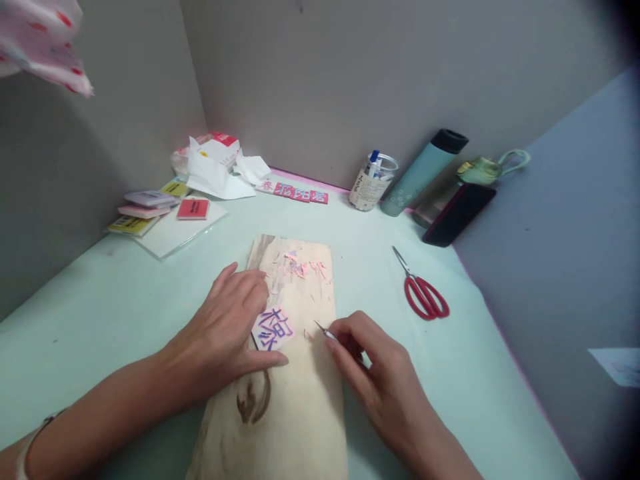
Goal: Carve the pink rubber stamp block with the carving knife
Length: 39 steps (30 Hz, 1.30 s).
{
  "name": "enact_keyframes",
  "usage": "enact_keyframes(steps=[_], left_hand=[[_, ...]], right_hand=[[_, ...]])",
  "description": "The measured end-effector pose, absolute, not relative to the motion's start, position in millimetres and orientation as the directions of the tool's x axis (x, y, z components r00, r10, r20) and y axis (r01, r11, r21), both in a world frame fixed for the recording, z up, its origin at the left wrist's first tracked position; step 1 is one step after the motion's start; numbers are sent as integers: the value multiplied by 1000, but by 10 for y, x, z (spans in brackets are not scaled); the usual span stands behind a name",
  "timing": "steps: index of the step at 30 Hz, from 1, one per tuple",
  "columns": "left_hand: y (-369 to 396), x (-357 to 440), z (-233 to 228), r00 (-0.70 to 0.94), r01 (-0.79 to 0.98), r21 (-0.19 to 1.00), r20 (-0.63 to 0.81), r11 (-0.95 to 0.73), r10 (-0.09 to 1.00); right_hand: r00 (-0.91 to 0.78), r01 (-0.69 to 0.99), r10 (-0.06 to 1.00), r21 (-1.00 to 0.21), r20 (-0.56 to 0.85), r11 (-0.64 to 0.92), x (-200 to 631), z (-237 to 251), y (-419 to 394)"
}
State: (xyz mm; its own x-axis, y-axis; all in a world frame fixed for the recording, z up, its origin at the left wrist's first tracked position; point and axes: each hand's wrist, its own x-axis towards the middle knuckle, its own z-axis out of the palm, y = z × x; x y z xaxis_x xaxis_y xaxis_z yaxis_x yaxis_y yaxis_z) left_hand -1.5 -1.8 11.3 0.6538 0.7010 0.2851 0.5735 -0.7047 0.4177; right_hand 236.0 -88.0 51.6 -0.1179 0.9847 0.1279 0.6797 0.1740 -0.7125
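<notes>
A pale wooden board [300, 400] lies on the light green table. On it sits a small pink rubber block [273, 329] with a purple character drawn on its top. My left hand [227, 327] rests on the board and pins the block between thumb and fingers. My right hand [373, 363] pinches a thin metal carving tool [323, 329]; its tip hovers just right of the block, apart from it. Pink shavings [303, 267] are scattered at the board's far end.
Red-handled scissors [423, 290] lie right of the board. At the back stand a clear jar [373, 181], a teal bottle [423, 172], a dark phone [459, 213] and a row of carved pink blocks [295, 192]. Ink pads [150, 210] and crumpled paper [215, 167] sit back left.
</notes>
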Motion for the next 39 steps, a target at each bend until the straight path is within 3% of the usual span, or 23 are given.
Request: enact_keyframes(steps=[7,16,31,39], left_hand=[[-25,-13,71,658,575,364,326,-732,679],[-22,10,81,664,603,273,348,-749,662],[-60,43,106,632,616,321,344,-719,695],[-69,59,106,625,608,347,345,-714,700]], right_hand=[[-240,688,965,-683,106,245,2351,510,-894],[-341,820,926,-430,163,377,2320,429,-945],[-334,791,933,-497,136,356,2242,356,-976],[-297,853,942,-400,156,335,2201,313,-986]])
